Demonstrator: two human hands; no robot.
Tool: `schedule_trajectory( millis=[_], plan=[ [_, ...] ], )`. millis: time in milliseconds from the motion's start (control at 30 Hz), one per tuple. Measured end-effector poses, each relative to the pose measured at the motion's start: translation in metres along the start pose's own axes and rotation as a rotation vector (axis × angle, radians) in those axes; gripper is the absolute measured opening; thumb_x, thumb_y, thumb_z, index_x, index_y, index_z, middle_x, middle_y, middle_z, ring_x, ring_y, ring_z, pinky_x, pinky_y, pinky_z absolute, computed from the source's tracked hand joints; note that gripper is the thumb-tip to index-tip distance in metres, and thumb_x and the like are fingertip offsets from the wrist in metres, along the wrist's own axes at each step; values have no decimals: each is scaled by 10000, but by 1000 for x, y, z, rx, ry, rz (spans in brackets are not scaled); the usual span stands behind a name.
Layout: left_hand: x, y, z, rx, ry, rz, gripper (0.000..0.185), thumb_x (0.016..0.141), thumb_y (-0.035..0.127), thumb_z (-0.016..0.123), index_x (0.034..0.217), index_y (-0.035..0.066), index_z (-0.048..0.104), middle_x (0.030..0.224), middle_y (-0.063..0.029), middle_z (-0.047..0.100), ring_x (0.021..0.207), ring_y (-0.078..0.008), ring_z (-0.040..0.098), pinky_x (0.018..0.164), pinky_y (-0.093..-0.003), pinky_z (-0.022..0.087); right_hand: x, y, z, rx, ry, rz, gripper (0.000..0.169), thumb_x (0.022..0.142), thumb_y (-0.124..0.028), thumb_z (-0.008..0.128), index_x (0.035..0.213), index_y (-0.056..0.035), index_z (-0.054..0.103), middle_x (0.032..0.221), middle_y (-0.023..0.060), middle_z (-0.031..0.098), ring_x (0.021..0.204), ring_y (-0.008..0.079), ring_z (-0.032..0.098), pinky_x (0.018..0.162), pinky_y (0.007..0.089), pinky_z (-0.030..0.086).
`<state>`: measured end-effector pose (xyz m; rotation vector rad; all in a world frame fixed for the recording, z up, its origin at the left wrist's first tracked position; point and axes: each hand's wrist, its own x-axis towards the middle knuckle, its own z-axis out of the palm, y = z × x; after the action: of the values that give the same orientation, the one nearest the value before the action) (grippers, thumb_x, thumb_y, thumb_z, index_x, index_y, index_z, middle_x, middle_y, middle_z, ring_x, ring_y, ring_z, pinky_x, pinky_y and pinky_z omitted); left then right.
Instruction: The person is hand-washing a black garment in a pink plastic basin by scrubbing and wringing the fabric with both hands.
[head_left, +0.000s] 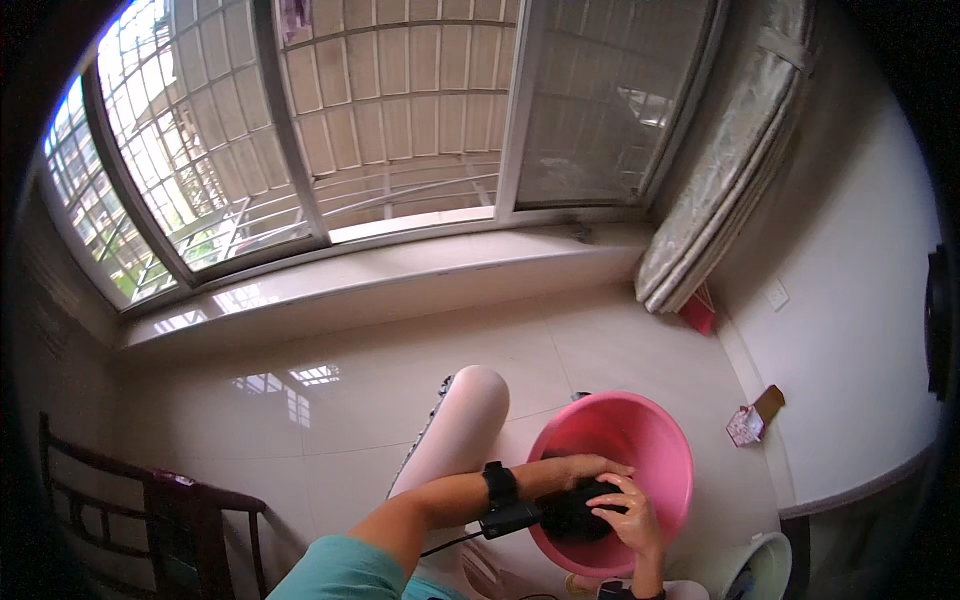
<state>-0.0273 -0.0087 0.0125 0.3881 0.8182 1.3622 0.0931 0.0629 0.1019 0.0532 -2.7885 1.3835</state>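
A pink plastic bucket (660, 427) stands on the floor in front of me, beside my bent leg. Inside it is a black bundle (574, 517) that looks like cloth; its folds are too dark to make out. My left hand (589, 469) reaches over the bucket from the left and lies along the bundle's far side, its grip partly hidden. From the near right, my right hand (636, 517) curls its fingers over the bundle's right side. The fingertips of both hands are close together. A black strap with a small box (510, 517) sits on my left forearm.
A pale green bin (772, 562) stands at lower right. A small open carton (750, 425) lies by the wall. A dark wooden chair (187, 502) is at lower left. Beyond the tiled floor (360, 420) are a window sill (420, 262) and a tied curtain (720, 187).
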Motion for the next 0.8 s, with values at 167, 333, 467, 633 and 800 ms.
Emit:
schedule_trajectory(
  millis=[167, 333, 467, 633, 800],
  plan=[
    [27, -24, -51, 1112, 198, 734, 296, 682, 80, 563, 962, -18, 567, 862, -83, 608, 799, -142, 556, 746, -261, 434, -3, -5, 20, -50, 113, -3, 167, 628, 56, 564, 734, -46, 643, 1104, 144, 501, 1083, 265, 436, 892, 339, 369],
    [-10, 20, 0, 582, 334, 267, 198, 697, 111, 598, 859, -3, 613, 777, -65, 612, 732, -114, 547, 664, -255, 445, -11, -1, 23, -128, 165, -14, 280, 614, 108, 441, 771, -36, 623, 1131, 149, 479, 1109, 281, 407, 913, 344, 347],
    [-14, 23, -10, 451, 412, 415, 124, 701, 55, 597, 816, 10, 610, 775, -56, 605, 695, -116, 548, 650, -247, 454, -9, -10, -7, -36, 186, 47, 484, 603, 78, 422, 1065, -36, 515, 1162, 133, 460, 1136, 257, 386, 963, 319, 287],
    [-29, 50, 17, -7, 187, 313, 110, 749, 7, 529, 846, 0, 580, 802, -48, 588, 722, -119, 553, 659, -225, 459, -32, 56, -27, -86, 51, 441, 930, 551, -142, 736, 1277, 16, 178, 1282, 225, 271, 1201, 298, 266, 978, 328, 244],
    [-38, 59, 34, -127, 131, 346, 146, 745, 5, 538, 887, 2, 575, 823, -46, 587, 730, -116, 558, 674, -230, 463, -9, 99, 39, 229, 152, 276, 762, 577, -160, 720, 1214, -8, 330, 1197, 183, 412, 1077, 259, 418, 933, 323, 311]
  ],
)
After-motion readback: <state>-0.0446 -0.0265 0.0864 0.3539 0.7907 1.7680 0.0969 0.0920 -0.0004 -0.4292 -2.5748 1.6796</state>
